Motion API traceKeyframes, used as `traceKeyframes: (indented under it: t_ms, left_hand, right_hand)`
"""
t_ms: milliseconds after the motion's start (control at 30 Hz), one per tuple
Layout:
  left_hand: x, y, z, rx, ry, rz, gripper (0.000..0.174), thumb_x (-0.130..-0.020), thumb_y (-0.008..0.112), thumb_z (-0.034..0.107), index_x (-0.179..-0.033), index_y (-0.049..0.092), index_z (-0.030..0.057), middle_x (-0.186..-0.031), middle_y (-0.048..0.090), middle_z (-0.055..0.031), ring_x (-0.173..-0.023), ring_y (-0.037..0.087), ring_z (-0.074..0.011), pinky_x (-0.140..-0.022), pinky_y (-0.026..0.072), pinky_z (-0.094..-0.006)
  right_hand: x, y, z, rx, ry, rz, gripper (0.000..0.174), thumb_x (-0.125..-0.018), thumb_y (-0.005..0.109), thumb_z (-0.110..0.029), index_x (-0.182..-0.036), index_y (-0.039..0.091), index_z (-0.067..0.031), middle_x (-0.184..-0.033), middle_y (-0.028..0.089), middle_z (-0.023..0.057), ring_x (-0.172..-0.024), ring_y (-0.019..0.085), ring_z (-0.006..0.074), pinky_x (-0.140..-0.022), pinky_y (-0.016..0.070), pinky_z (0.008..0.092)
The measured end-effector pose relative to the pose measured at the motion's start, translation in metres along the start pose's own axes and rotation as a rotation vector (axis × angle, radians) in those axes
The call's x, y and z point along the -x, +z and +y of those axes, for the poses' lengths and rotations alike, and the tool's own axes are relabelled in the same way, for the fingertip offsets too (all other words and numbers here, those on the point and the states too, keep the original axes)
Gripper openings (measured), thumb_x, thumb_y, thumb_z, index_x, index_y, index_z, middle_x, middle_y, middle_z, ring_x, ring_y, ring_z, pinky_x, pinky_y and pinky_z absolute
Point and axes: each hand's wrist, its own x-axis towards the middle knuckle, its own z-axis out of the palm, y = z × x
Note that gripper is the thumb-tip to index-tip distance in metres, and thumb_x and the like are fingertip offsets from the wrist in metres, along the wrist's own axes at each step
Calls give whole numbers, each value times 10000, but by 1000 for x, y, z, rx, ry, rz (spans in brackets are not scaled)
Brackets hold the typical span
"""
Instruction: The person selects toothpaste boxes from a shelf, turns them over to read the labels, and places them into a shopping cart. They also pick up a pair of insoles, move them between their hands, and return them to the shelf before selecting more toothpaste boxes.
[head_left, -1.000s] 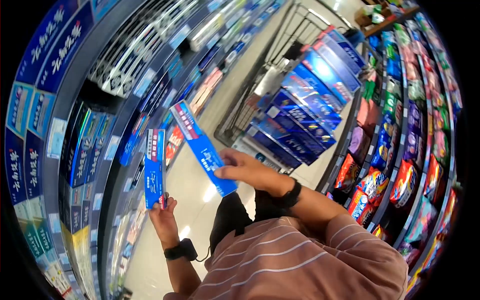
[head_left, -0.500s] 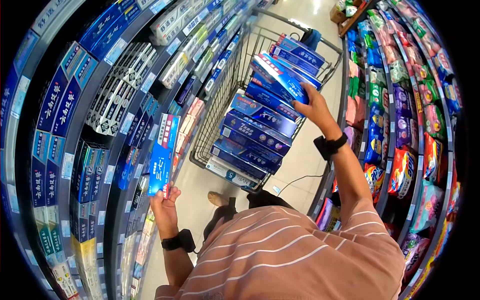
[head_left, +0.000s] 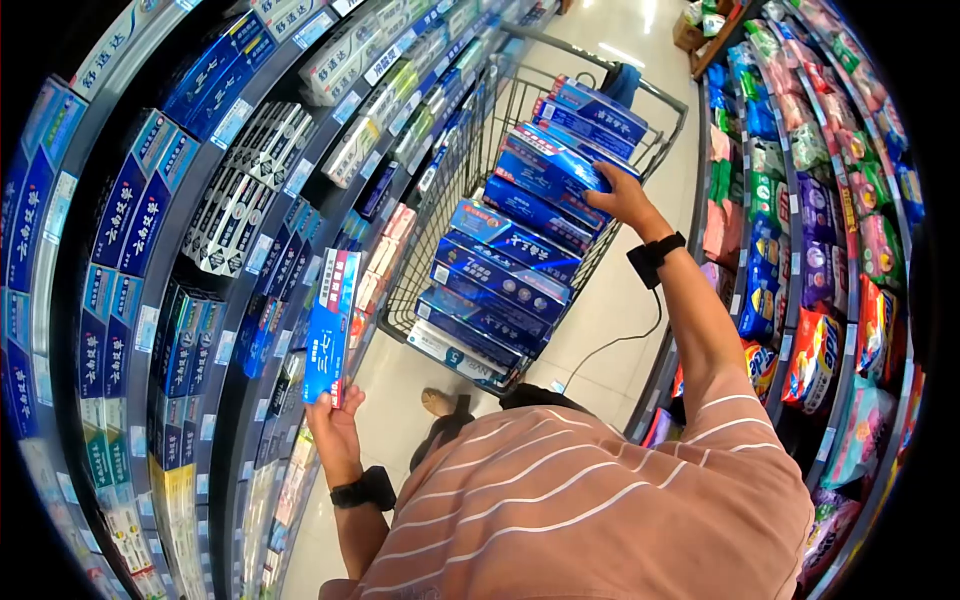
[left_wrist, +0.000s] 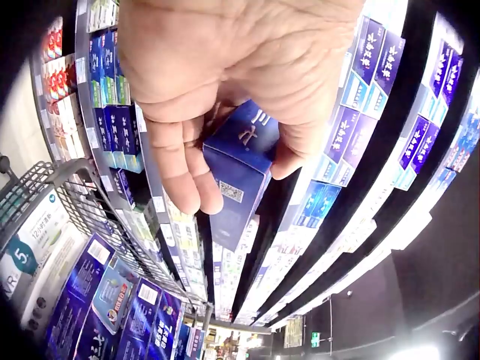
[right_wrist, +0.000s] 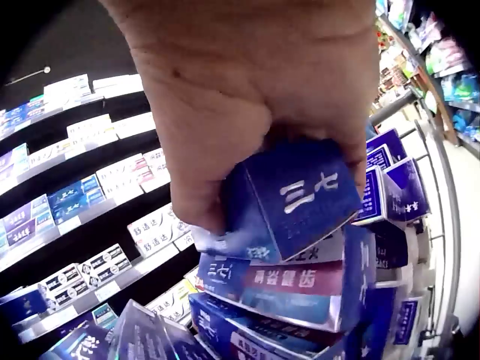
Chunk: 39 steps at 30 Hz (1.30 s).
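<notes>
A long blue box (head_left: 332,325) stands nearly upright in my left hand (head_left: 337,437), pinched at its lower end between thumb and fingers. The left wrist view shows that box (left_wrist: 238,176) end-on, with my left hand (left_wrist: 232,67) around it. Over the cart, my right hand (head_left: 630,200) grips the right end of another blue box (head_left: 550,165), which lies on top of similar boxes. In the right wrist view, thumb and fingers of my right hand (right_wrist: 255,97) hold the box (right_wrist: 300,199) by its end, just above a blue and red box (right_wrist: 285,285).
The wire shopping cart (head_left: 398,333) holds several rows of blue boxes (head_left: 500,285). Shelves of toothpaste boxes (head_left: 130,210) run along the left, and shelves of bagged goods (head_left: 815,360) along the right. A thin cable (head_left: 655,325) hangs from the right wristband.
My right hand has carried its box from beside the left one out over the cart and lowered it onto the boxes there. The left hand keeps its box, moved slightly right.
</notes>
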Motion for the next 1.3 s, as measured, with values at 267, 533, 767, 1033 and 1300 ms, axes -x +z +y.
traceKeyframes:
  t_ms: [267,533,767,1033,1300]
  left_hand:
    - [6,2,1,7,8,7,441,-941,618,240,-1302,500,17,-1096,656,-135,-919,677,-243,-835,585,-400]
    - [2,2,10,-1,33,-55,433,-932,615,225,-1279,510,-10,-1119,663,-178,-915,693,-290,-833,584,-435]
    - [-9,-6,22,15,-58,-165,491,-905,603,184,-1333,449,-1,-1084,671,-195,-868,709,-280,-821,593,-418]
    - [-16,-16,30,42,-131,-380,424,-931,579,232,-1242,537,-53,-1042,683,-200,-837,705,-266,-769,592,-411]
    - [-18,-41,31,117,-160,-288,451,-992,501,348,-1205,557,-46,-975,691,-212,-680,681,-249,-636,583,-372]
  right_hand:
    - [-19,-9,18,27,19,-88,621,-822,695,-346,-1321,595,11,-1219,646,251,-1150,618,336,-1007,473,380]
    - [-23,10,42,263,-215,127,498,-809,745,-355,-1203,685,-57,-988,653,237,-925,648,389,-829,526,429]
    - [11,17,-102,-340,-200,-28,424,-946,647,-200,-1315,570,-6,-1156,655,138,-964,674,231,-813,541,330]
    - [64,92,-253,-1138,-60,-658,621,-946,550,-168,-1517,343,-39,-1415,477,215,-1004,677,276,-854,566,387]
    - [65,136,-263,-1225,44,-835,551,-907,585,-125,-1423,429,-7,-1198,562,133,-954,675,260,-832,570,392]
